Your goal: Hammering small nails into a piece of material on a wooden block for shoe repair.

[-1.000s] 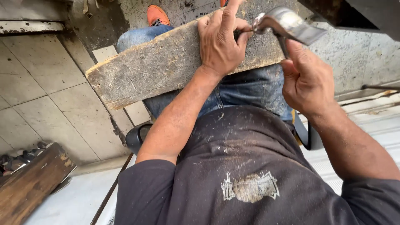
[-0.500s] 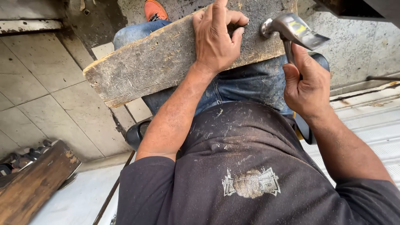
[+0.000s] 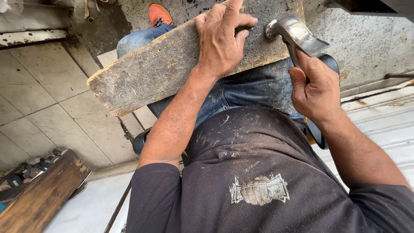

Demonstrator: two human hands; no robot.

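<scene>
- One weathered wooden plank (image 3: pixel 172 64) lies across the person's lap, over blue jeans (image 3: pixel 250 88).
- Left hand (image 3: pixel 222 39) presses flat on the plank, fingers spread (thumb curled beside them).
- Right hand (image 3: pixel 317 88) grips a steel claw hammer (image 3: pixel 295 34), whose head rests at the plank's face.
- Tiled floor (image 3: pixel 39 99) below; another board (image 3: pixel 41 194) lies at lower left.

head cam only | worn up top, looking steeply down the person's own dark dusty shirt (image 3: pixel 258 181) | pretty close in on the weathered grey wooden plank (image 3: pixel 164 64) across the lap | tiled floor (image 3: pixel 39 99) off to the left
</scene>
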